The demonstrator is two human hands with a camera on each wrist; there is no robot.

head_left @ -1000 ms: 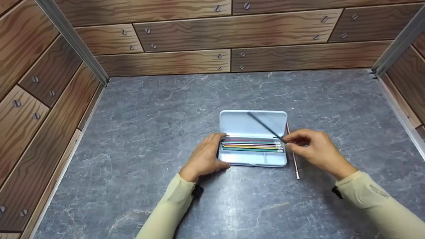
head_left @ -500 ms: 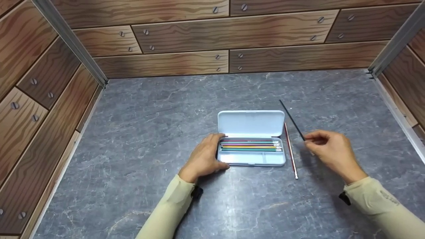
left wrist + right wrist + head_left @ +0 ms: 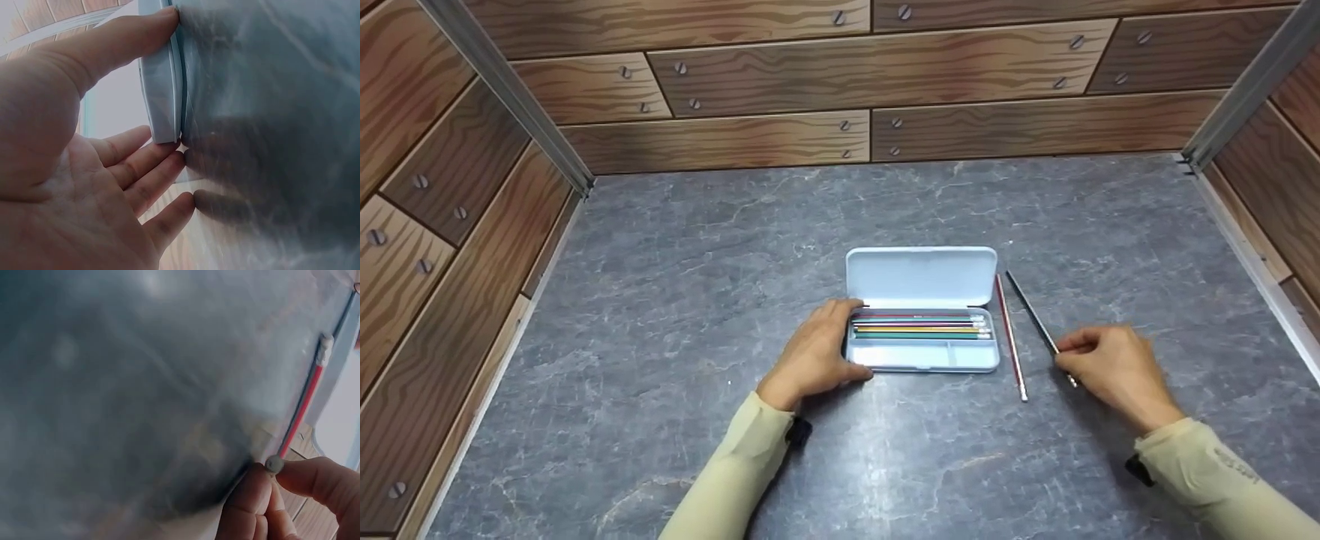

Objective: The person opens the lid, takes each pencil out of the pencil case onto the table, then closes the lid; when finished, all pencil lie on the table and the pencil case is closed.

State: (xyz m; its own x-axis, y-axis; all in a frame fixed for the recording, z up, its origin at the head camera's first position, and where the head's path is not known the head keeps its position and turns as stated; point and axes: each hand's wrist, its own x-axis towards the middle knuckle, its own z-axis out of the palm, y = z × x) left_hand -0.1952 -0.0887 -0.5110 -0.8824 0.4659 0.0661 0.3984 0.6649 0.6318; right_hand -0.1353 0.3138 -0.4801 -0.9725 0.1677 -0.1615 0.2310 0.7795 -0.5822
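A light blue pencil case [image 3: 900, 356] lies open on the grey marbled surface, its lid [image 3: 922, 276] tipped back. Several coloured pencils [image 3: 919, 328] lie in its rear compartment. My left hand [image 3: 814, 356] holds the case's left end, thumb at the front and fingers at the back; the left wrist view shows the thumb on the case wall [image 3: 160, 95]. To the right of the case, my right hand [image 3: 1117, 371] pinches a black pencil [image 3: 1031, 311] near its eraser end, low over the surface. A red pencil [image 3: 1011, 337] lies between it and the case.
Wood-plank patterned walls [image 3: 757, 82] stand behind and at both sides, with grey metal posts [image 3: 510, 97] in the corners. The case's front compartment has a small divider [image 3: 949, 352] towards the right.
My right hand has carried the black pencil from over the case to the right, then down beside the red pencil. My left hand has stayed at the case.
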